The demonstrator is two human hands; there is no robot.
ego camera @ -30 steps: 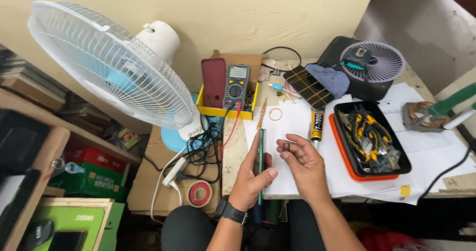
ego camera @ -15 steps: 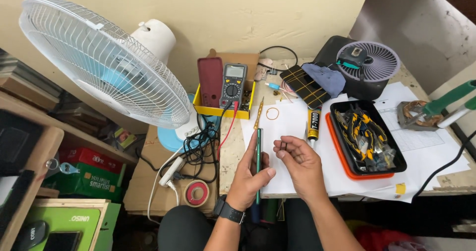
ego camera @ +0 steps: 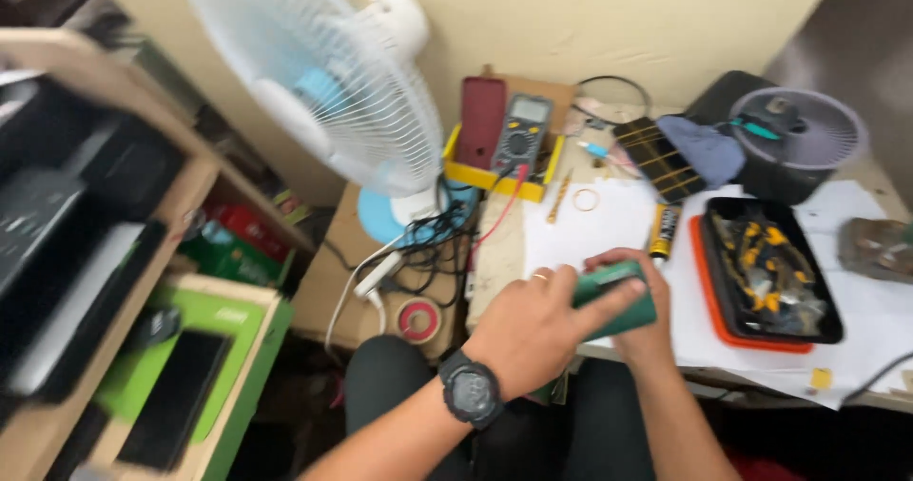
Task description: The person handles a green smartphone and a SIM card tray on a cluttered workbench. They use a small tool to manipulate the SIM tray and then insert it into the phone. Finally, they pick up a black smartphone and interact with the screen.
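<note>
Both hands meet at the near edge of the desk, over white paper (ego camera: pixel 609 224). The left hand (ego camera: pixel 533 324), with a ring on 1 finger and a black wristwatch (ego camera: pixel 471 391) on the wrist, wraps its fingers closed around a green, smooth-sided object (ego camera: pixel 623 300); motion blur hides its exact shape, though it looks blocky. The right hand (ego camera: pixel 642 334) lies under and behind this object, fingers curled against it; the fingertip positions cannot be told.

Just right of the hands sits a shallow black tray with an orange rim (ego camera: pixel 709 281), holding yellow and black small parts. A yellow-and-black tube (ego camera: pixel 663 231) lies between the tray and the paper. Farther off stands a grey multimeter (ego camera: pixel 521 134) in a yellow tray. At far left, a white fan (ego camera: pixel 333 82) with a wire grille. At far right, a small round dark fan (ego camera: pixel 794 139).
</note>
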